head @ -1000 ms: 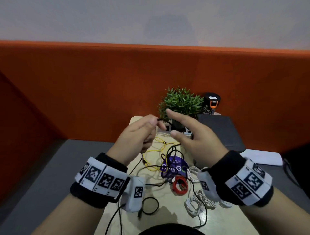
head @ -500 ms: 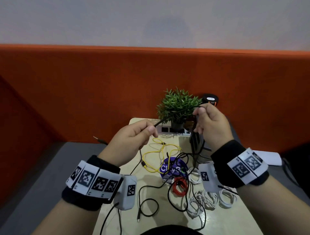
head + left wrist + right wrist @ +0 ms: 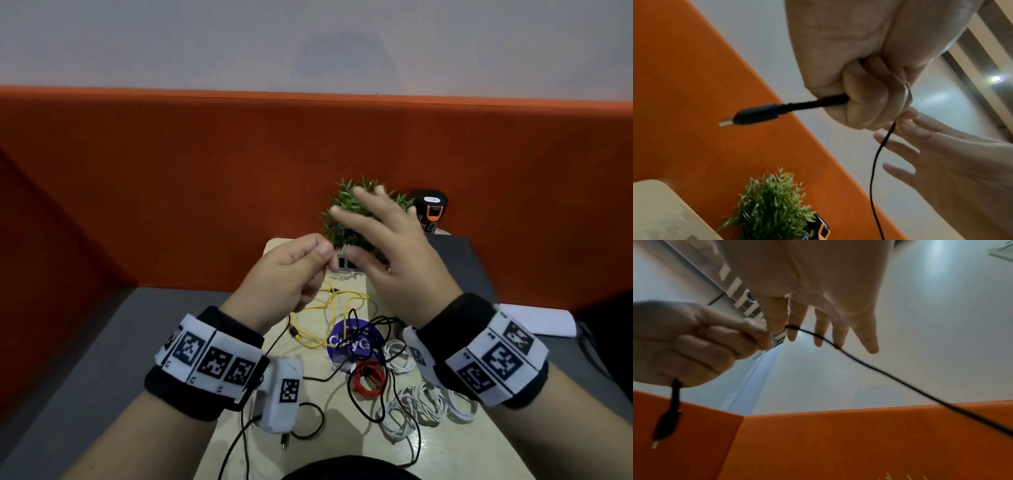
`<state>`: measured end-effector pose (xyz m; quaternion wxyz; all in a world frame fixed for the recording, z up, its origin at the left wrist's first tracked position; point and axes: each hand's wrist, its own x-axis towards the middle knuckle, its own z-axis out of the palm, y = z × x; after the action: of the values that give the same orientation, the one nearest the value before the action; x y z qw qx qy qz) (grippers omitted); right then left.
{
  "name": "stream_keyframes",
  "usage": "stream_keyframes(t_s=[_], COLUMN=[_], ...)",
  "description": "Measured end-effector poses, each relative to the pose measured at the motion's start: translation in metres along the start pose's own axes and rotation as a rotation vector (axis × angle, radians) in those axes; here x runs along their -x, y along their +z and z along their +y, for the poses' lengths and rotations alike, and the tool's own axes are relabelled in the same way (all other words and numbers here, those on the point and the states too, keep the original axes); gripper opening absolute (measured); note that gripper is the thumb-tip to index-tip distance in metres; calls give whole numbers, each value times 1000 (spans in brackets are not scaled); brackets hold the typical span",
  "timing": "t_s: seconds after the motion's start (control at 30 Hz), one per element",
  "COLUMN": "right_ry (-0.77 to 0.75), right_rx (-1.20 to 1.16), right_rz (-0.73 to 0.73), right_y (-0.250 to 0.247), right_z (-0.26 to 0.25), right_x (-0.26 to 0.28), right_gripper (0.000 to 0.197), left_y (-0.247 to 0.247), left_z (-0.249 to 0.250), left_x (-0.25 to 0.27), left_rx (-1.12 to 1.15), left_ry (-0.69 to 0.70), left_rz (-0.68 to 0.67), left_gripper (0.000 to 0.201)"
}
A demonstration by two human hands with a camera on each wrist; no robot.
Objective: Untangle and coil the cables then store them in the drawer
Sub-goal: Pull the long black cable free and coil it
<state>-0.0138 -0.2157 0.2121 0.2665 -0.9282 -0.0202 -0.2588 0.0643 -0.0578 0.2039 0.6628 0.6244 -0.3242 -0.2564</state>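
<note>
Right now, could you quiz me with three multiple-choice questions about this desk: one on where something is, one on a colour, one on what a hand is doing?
1. Where does the red cable lie?
A. just in front of the purple disc
B. on the plant
C. in a hand

2. What colour is the cable with its plug sticking out of the left hand?
A. white
B. yellow
C. black

3. How is the right hand?
A. in a fist
B. fingers spread
C. flat on the table

Answers:
1 A: it lies coiled on the table, nearer the person than the purple disc.
2 C: the black cable shows in the left wrist view.
3 B: straight fingers, the cable draped across them.
</note>
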Motion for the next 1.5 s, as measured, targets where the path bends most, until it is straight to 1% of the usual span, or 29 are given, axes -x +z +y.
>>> stream_keyframes(t_s=[0.03, 0.1, 0.17, 0.23, 0.4, 0.5, 0.6, 0.73, 0.83, 0.93, 0.97, 1.03, 1.07, 1.1, 1.17, 1.23, 1.27, 1.3, 1.33, 1.37, 1.4, 1.43, 1.5], right_ry=[-29, -38, 3, 90, 271, 320, 353, 390, 408, 466, 457, 375, 329, 295, 262, 211, 194, 187, 185, 177, 175, 173, 177], right_rx=[-6, -63, -106, -123, -241, -302, -396, -534, -574, -535, -504, -359, -282, -233, -208, -141, -115, -106, -104, -89, -73, -76, -126], right_rz=[1, 22, 90, 146, 282, 295, 246, 164, 81, -75, -140, -263, -300, -326, -355, -394, -418, -438, -449, -473, -492, -495, -466], right_y=[2, 2, -2, -7, -11, -5, 4, 9, 16, 30, 34, 36, 35, 34, 29, 27, 28, 28, 29, 30, 30, 29, 26], right_z=[-1, 1, 5, 9, 18, 22, 19, 10, 10, 13, 13, 9, 5, 2, -7, -12, -15, -17, -18, -19, -20, -21, -21], right_x=[-1, -3, -4, -4, -8, -9, -8, -5, -3, 2, 4, 9, 11, 12, 11, 11, 11, 12, 13, 14, 15, 16, 16], right_gripper=[35, 28, 19, 13, 14, 16, 22, 36, 40, 38, 35, 32, 30, 26, 20, 21, 18, 10, 15, 29, 38, 42, 36], left_y=[3, 4, 2, -1, 1, 6, 13, 19, 17, 15, 14, 14, 14, 15, 16, 17, 16, 15, 13, 12, 11, 9, 5], left_z=[0, 0, 0, -1, -1, 6, 9, 11, 11, 14, 16, 19, 20, 19, 19, 19, 19, 17, 16, 15, 14, 12, 9], left_x=[-1, -2, -1, 0, 3, 3, 2, 0, -2, -4, -4, -5, -6, -7, -7, -8, -9, -9, -10, -10, -10, -11, -11], left_rx=[22, 62, 94, 113, 215, 280, 279, 320, 350, 339, 313, 265, 255, 256, 284, 337, 375, 405, 412, 391, 345, 276, 102], left_ry=[3, 5, 1, 7, -5, -27, 0, 64, 95, 75, 69, 73, 81, 92, 116, 133, 137, 144, 155, 166, 177, 189, 217], left_rz=[-21, -46, -62, -76, -123, -149, -152, -171, -127, -61, -27, 53, 84, 105, 121, 113, 108, 105, 109, 121, 135, 146, 166], left_gripper=[28, 28, 28, 27, 29, 32, 38, 29, 26, 27, 27, 31, 35, 36, 33, 32, 31, 31, 30, 28, 27, 26, 24])
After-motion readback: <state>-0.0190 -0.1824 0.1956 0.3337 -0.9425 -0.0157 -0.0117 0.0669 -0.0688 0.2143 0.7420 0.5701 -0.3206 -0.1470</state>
